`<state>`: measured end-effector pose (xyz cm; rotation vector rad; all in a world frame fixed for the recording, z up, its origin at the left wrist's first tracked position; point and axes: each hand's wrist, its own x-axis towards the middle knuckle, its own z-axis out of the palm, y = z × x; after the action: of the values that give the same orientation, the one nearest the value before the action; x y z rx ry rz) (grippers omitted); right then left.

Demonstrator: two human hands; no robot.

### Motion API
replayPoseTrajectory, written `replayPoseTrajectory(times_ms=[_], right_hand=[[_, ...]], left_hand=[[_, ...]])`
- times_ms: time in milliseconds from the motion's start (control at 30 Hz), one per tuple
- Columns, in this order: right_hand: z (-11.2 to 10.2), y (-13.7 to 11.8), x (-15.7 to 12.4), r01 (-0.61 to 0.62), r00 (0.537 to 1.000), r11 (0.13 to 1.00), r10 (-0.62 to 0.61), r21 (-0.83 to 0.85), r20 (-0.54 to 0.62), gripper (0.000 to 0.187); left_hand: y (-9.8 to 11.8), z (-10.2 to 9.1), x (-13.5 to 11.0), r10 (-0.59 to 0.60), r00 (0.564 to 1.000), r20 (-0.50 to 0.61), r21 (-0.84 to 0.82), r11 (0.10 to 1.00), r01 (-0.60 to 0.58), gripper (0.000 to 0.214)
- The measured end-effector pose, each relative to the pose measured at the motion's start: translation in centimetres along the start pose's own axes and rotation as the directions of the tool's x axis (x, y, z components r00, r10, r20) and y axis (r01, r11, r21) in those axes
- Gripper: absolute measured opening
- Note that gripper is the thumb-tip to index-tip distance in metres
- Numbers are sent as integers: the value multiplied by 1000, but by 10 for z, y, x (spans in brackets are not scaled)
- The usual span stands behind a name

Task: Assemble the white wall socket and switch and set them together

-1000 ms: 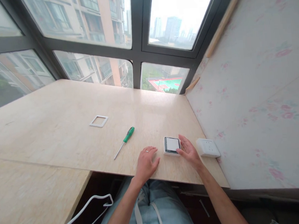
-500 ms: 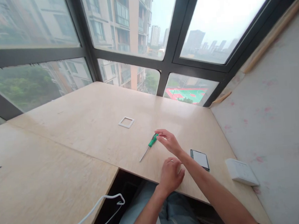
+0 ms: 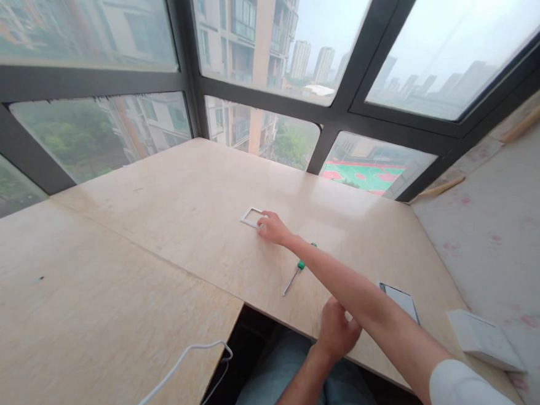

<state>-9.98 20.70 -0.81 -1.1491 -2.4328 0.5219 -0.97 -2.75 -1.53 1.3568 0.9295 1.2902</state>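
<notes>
My right hand (image 3: 273, 228) reaches far across the pale wooden table (image 3: 170, 234). Its curled fingers pinch the near right corner of a thin white square frame (image 3: 250, 217) that lies flat on the table. My forearm passes over a green-handled screwdriver (image 3: 301, 266) and hides part of its handle. My left hand (image 3: 335, 332) rests on the table's near edge, fingers loose, holding nothing, partly covered by my right arm. A square switch module (image 3: 400, 299) with a white face lies just right of my arm.
A white wall socket (image 3: 485, 340) lies at the table's right edge by the flowered wall (image 3: 507, 229). A white cable (image 3: 171, 376) hangs in the dark gap below the table's front cut-out. Large windows close off the far side.
My right hand left the switch module, passed over the screwdriver and reached the white frame. My left hand stayed at the table edge. The view swung left.
</notes>
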Motion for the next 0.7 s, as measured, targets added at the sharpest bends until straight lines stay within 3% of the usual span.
replayPoseTrajectory(times_ms=[333, 700], right_hand=[[-6, 11, -5, 73, 996, 987, -64, -141, 69, 20], [-23, 7, -38, 41, 998, 994, -36, -97, 45, 7]], left_hand=[[-3, 1, 1, -32, 999, -3, 65, 997, 32, 9], [-3, 1, 2, 4, 1000, -24, 141, 990, -1, 13]])
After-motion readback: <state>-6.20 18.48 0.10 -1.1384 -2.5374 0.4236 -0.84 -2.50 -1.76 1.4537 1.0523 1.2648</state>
